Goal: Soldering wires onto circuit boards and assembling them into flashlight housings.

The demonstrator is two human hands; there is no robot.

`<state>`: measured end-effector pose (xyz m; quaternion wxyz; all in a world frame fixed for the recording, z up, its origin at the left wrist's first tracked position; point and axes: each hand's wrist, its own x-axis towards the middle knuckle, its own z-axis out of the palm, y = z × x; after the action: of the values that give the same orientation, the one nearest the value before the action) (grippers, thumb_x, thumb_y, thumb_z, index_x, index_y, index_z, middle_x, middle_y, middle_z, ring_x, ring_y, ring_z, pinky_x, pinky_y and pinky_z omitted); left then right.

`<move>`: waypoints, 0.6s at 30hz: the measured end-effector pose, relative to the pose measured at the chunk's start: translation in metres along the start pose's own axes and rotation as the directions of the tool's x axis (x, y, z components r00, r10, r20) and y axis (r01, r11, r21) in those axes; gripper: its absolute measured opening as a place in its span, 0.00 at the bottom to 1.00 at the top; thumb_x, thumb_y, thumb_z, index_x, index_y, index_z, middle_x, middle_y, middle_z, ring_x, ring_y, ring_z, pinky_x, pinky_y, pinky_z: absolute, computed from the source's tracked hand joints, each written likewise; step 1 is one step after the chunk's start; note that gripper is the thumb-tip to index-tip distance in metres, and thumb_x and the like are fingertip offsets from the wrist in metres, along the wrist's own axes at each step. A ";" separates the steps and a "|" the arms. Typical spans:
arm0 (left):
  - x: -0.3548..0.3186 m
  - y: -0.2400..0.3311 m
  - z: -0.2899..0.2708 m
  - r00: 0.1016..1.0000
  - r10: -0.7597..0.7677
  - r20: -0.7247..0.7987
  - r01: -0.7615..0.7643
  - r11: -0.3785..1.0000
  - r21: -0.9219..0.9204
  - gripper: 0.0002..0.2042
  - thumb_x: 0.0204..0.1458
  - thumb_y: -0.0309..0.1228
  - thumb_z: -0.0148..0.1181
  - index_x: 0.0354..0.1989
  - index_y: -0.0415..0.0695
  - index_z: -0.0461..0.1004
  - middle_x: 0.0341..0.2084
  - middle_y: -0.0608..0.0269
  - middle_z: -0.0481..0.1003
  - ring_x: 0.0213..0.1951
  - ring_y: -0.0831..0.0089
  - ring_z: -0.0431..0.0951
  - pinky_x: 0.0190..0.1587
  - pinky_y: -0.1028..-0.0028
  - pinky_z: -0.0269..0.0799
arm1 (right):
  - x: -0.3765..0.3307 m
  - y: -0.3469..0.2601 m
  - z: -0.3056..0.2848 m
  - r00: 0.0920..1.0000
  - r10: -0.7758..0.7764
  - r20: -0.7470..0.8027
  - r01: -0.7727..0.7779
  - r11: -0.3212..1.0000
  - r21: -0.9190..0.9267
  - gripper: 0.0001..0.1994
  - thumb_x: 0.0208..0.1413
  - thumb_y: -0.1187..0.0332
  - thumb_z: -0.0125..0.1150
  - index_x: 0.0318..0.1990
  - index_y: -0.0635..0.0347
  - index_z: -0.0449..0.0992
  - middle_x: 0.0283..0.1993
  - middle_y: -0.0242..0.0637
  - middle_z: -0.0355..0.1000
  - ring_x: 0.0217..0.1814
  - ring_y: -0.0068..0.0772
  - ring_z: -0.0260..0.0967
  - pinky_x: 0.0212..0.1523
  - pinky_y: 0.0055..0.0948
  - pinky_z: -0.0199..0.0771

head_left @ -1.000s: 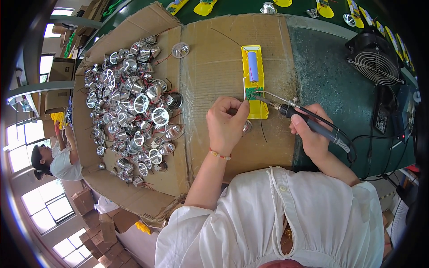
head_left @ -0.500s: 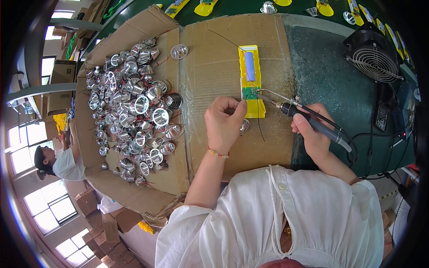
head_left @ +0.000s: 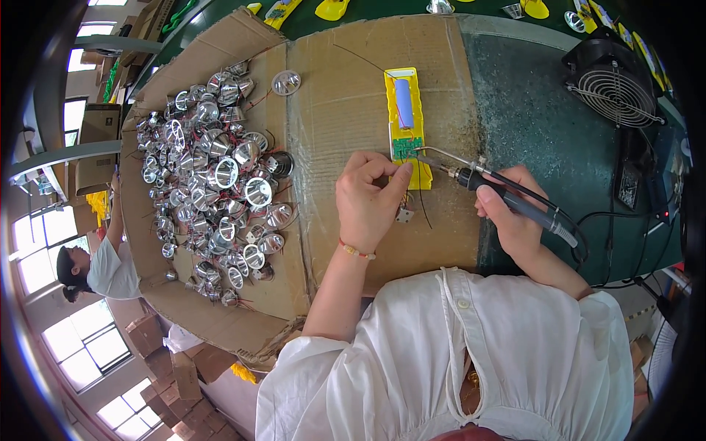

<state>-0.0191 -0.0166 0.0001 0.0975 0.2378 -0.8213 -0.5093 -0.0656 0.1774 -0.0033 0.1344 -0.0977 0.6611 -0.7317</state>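
A yellow plastic housing [head_left: 423, 176] lies on the cardboard, with a blue-violet cylindrical battery [head_left: 404, 104] and a green circuit board [head_left: 405, 148] in it. My right hand [head_left: 510, 213] grips a soldering iron [head_left: 502, 194] with a thin metal feed tube; its tip is at the board's right edge. Thumb and forefinger of my left hand [head_left: 371, 192] are pinched together at the housing's lower left edge; what they hold is hidden. Just below those fingers a small metal lamp part [head_left: 404, 214] with thin wires shows partly. A dark wire runs down past the board.
A cut-open carton [head_left: 213, 320] on my left holds a heap of shiny lamp reflectors [head_left: 225, 173]. A lone reflector [head_left: 287, 82] lies beside the heap. Right, a black fan [head_left: 616, 95] stands on the green table, with cables nearby. Another person [head_left: 110, 268] is at far left.
The lamp part below my left hand has turned and now shows its base and wires. My left fingers have shifted slightly right against the housing. The iron stays at the board.
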 end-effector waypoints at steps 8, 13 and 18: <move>0.003 -0.004 0.000 0.997 0.070 -0.014 -0.070 0.997 0.043 0.07 0.42 0.27 0.63 0.20 0.36 0.74 0.24 0.61 0.69 0.17 0.77 0.71 0.19 0.77 0.66 | -0.001 -0.003 0.000 0.999 0.052 -0.006 -0.052 0.998 0.047 0.09 0.49 0.71 0.61 0.33 0.65 0.67 0.23 0.35 0.70 0.23 0.18 0.67 0.24 0.17 0.69; 0.002 0.005 0.001 1.000 0.028 -0.005 -0.028 0.999 0.028 0.07 0.42 0.27 0.63 0.20 0.36 0.74 0.24 0.61 0.69 0.17 0.76 0.71 0.19 0.77 0.66 | 0.000 -0.005 -0.005 0.999 -0.036 -0.037 0.037 0.999 0.026 0.09 0.50 0.72 0.60 0.33 0.66 0.67 0.25 0.37 0.70 0.24 0.20 0.68 0.24 0.19 0.71; 0.002 0.001 0.000 0.999 -0.035 -0.003 0.035 0.999 0.003 0.08 0.42 0.27 0.63 0.19 0.35 0.73 0.23 0.62 0.68 0.18 0.76 0.72 0.19 0.78 0.67 | 0.000 -0.005 -0.002 1.000 -0.009 -0.015 0.010 0.999 0.049 0.09 0.50 0.71 0.60 0.33 0.65 0.67 0.24 0.36 0.70 0.23 0.19 0.68 0.24 0.18 0.70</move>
<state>-0.0214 -0.0174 0.0011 0.0893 0.2531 -0.8177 -0.5093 -0.0665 0.1801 0.0015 0.1284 -0.0919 0.6435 -0.7490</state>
